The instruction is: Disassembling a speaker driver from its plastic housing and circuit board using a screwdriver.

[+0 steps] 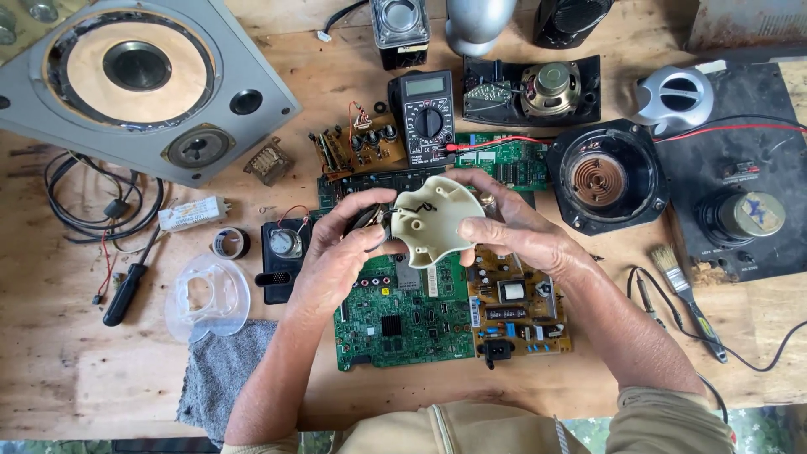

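Observation:
Both of my hands hold a cream plastic housing [437, 220] above the middle of the wooden workbench. My right hand [504, 227] grips its right edge with fingers curled over the top. My left hand [340, 248] pinches a small dark round part [370, 220] with thin wires at the housing's left side. Beneath the hands lie a green circuit board [403, 324] and a yellow-brown power board [517, 307].
A grey speaker panel [134, 84] fills the top left. A multimeter [429, 113] with red lead, loose speaker drivers [601, 181], a black speaker box [740, 202], a paintbrush [685, 290], a screwdriver [126, 290], a clear plastic cover [206, 296] and a grey cloth [223, 370] surround the boards.

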